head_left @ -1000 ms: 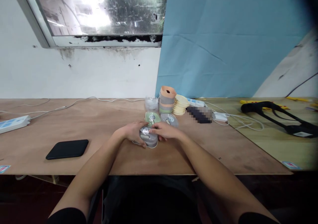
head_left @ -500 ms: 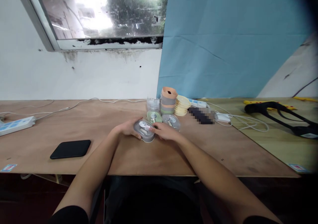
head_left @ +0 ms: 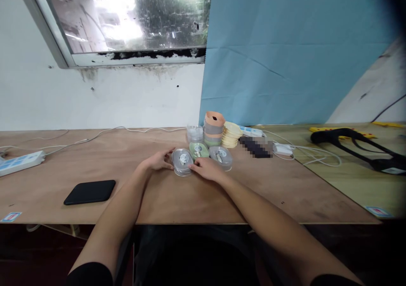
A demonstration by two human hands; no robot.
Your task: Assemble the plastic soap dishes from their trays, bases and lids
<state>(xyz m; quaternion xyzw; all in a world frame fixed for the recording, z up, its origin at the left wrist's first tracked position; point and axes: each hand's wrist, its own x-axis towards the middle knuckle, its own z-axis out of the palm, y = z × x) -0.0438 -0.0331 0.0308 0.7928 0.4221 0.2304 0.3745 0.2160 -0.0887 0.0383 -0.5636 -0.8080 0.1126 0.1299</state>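
Both hands are cupping a grey tape case (head_left: 182, 162) lying flat on the wooden table (head_left: 127, 193), the left hand (head_left: 158, 160) touching its left edge with loosely spread fingers and the right hand (head_left: 206, 169) pressing against its near right side. Just beside it are sitting a green case (head_left: 198, 150) and another grey case (head_left: 221, 155), with stacked tape rolls (head_left: 213, 128) standing behind them.
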